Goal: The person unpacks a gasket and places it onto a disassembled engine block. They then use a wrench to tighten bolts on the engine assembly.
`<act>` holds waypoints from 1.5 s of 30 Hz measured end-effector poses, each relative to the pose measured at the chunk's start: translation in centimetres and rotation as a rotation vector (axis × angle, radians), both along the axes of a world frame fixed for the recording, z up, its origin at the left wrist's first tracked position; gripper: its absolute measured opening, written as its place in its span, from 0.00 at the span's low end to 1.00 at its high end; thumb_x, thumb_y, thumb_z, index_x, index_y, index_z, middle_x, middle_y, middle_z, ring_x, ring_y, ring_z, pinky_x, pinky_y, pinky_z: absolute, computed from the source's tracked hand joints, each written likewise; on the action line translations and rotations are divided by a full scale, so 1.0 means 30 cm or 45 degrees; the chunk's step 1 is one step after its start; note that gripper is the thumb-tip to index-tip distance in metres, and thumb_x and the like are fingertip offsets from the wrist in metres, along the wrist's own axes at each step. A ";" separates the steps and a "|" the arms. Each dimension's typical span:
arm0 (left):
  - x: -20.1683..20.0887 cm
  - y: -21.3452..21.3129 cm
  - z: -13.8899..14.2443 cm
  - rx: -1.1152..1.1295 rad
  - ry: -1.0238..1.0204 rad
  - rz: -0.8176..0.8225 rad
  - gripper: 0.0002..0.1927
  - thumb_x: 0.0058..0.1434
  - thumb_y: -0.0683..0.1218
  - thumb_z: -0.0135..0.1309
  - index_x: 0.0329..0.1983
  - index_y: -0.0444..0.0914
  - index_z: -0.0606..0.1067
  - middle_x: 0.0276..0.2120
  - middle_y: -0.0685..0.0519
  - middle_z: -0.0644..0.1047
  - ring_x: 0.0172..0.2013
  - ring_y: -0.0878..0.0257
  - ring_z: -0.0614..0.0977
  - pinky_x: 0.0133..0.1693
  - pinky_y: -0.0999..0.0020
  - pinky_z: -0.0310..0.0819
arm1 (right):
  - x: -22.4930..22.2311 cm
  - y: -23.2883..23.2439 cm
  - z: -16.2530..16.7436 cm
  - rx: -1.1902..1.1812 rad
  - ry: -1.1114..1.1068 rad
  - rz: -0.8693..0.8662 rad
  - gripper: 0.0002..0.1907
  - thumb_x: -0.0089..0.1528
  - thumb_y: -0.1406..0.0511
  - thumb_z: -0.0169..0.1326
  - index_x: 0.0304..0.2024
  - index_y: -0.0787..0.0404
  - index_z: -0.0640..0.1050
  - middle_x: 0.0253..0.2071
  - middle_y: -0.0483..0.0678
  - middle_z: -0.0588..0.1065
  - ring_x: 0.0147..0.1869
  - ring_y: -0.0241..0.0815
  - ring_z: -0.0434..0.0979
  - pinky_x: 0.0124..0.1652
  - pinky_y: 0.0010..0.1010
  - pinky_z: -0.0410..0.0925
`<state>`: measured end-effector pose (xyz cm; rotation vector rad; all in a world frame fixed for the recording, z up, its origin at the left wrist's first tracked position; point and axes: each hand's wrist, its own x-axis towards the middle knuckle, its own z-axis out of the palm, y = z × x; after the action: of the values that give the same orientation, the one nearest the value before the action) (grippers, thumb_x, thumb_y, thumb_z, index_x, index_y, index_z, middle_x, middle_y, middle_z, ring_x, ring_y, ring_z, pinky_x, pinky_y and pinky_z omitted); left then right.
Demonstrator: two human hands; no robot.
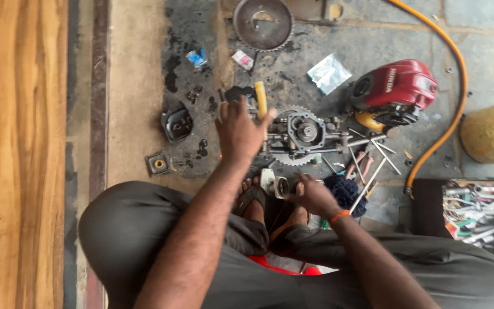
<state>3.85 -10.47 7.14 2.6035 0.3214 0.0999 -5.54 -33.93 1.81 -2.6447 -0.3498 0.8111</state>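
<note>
Head cam, looking straight down at a person sitting cross-legged on a greasy stone floor. Left hand (239, 133) is stretched forward with fingers wrapped around a yellow-handled tool (261, 98), right at the left edge of the metal engine assembly (301, 136). Right hand (314, 196) sits closer to the body, pinching a small white cylinder part (274, 183) just below that assembly. A red engine cover (400, 86) and an orange hose (451, 86) lie off to the right, and 1 big sprocket (263, 23) is up top.

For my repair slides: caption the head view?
Left hand grips yellow-handled tool by gear assembly; right hand holds small metal part.
</note>
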 end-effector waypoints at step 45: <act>-0.091 -0.361 0.111 -1.820 1.113 -0.089 0.30 0.68 0.63 0.48 0.59 0.34 0.72 0.44 0.54 0.77 0.45 0.65 0.79 0.49 0.61 0.72 | 0.440 -0.260 0.406 0.439 -0.456 -0.360 0.30 0.58 0.54 0.65 0.58 0.60 0.76 0.51 0.52 0.78 0.53 0.49 0.80 0.49 0.40 0.74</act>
<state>1.13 -21.31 10.49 1.0927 0.3779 -0.9456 7.65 -41.72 13.98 -2.4241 -0.1762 0.1669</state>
